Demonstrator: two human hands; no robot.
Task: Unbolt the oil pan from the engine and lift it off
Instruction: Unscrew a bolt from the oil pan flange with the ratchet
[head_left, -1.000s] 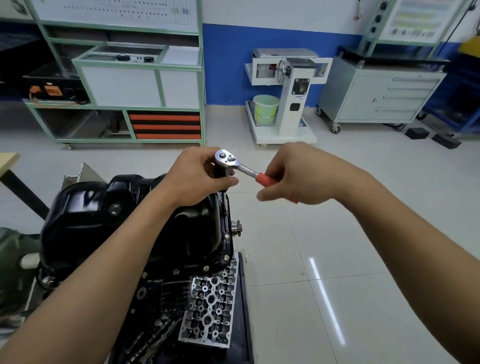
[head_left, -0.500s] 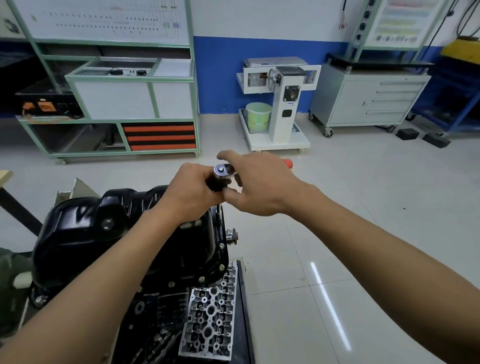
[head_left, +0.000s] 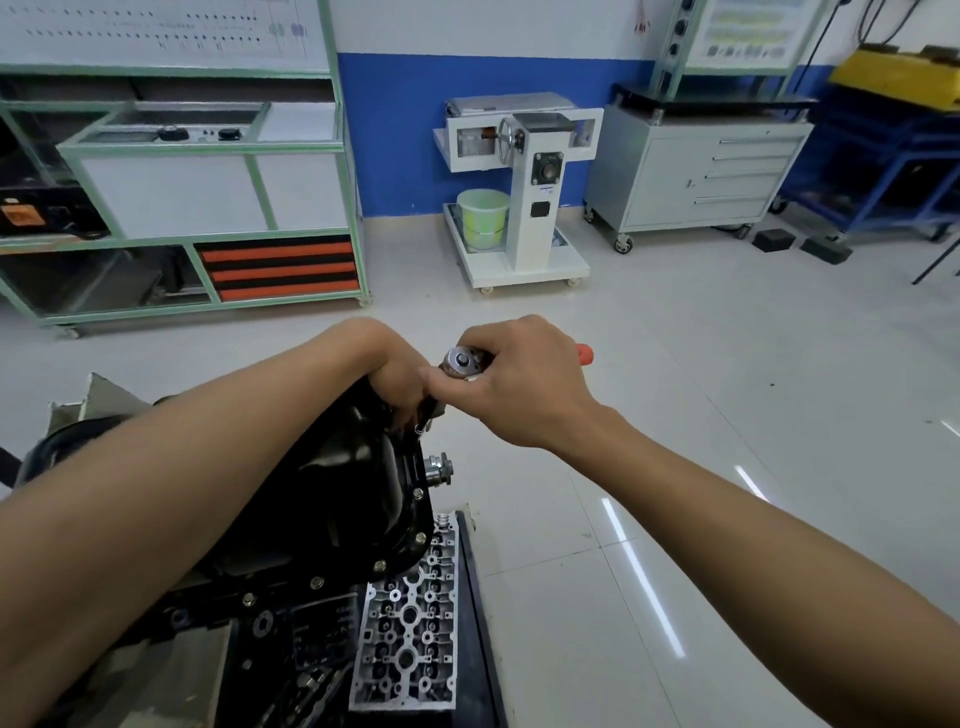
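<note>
Steadiness counts most in this step, judged to be loosening a flange bolt at the far edge of the pan (head_left: 337, 483). The socket should sit square and fully down on the bolt, with the extension (head_left: 430, 408) upright, so the swing turns the bolt and does not tip off it. A short, even pull on the ratchet (head_left: 461, 360), with the other hand bearing down over the bolt, seems the safe way. A slip could round the bolt head or knock knuckles on the flange.

The left hand (head_left: 400, 382) is closed, its fingers (head_left: 402, 410) wrapped round the extension just under the ratchet head, against the pan's rim. The right hand (head_left: 519, 384) is also closed, fingers (head_left: 488, 343) curled over the ratchet handle close to the head, with only the red end showing past the hand.

The pan sits on the engine (head_left: 249, 629) at lower left, partly hidden by the left forearm. Several bolts (head_left: 382, 564) show in its near flange, so lifting looks some way off.
</note>
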